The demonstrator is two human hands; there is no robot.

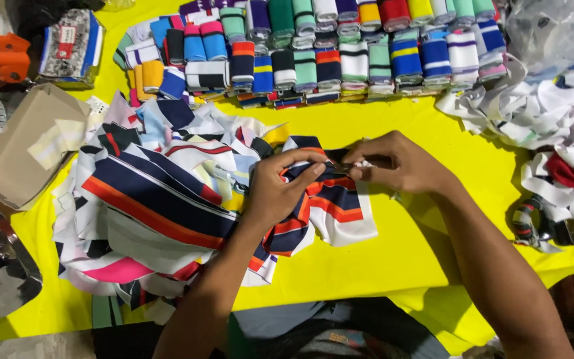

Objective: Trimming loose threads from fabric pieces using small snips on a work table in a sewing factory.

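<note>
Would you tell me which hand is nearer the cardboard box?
Left. The left hand grips striped fabric right of the cardboard box; the right hand is farther right.

we see a striped strip point(330, 199) of smooth knit cloth with a slight sheen, pinched between the left hand point(280, 189) and the right hand point(393, 163), over a matt yellow cloth table cover point(393, 259). the folded bands point(340, 46) behind look like ribbed knit cloth, and the box point(21, 149) at the side looks like dull brown cardboard.
</note>
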